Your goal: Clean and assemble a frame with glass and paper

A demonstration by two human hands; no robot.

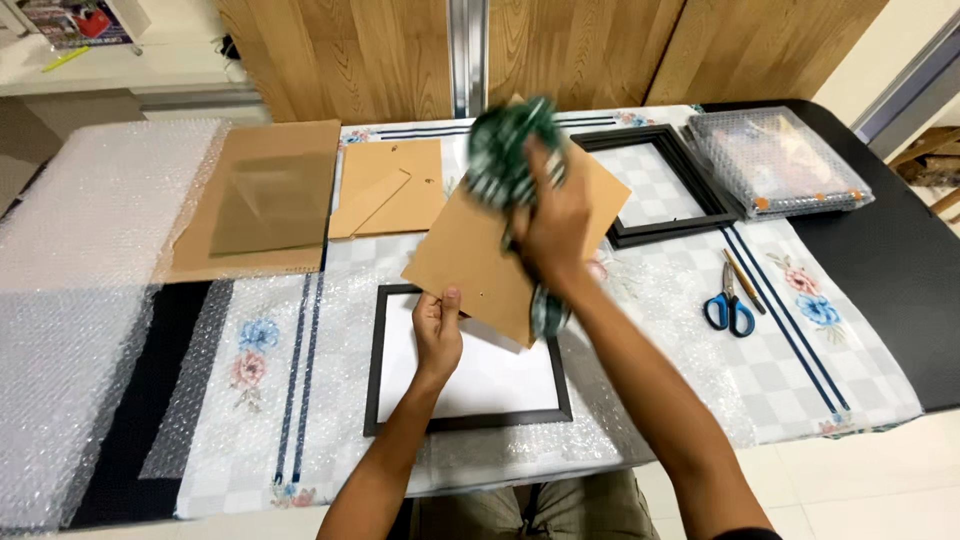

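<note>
brown backing board [480, 265] pinched at its lower edge by my left hand [438, 335], held tilted over black frame [465, 358]. right hand [555, 225] clenched on green cloth [505, 150] pressed against the board. bubble-wrapped flat package [780, 165] lies far right.

2 black frames [467, 360], 1 scissors [729, 308]

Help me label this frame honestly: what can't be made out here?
All in the head view:
- Green cloth: motion-blurred; its pattern and shape are unclear.
- Right hand: its grip on the cloth is hidden by blur and its own back.
- Brown backing board: the right hand and cloth cover part of it.
- Black frame: the board and left hand hide its upper right part.
- Bubble-wrapped stack: contents too hazy.
</note>
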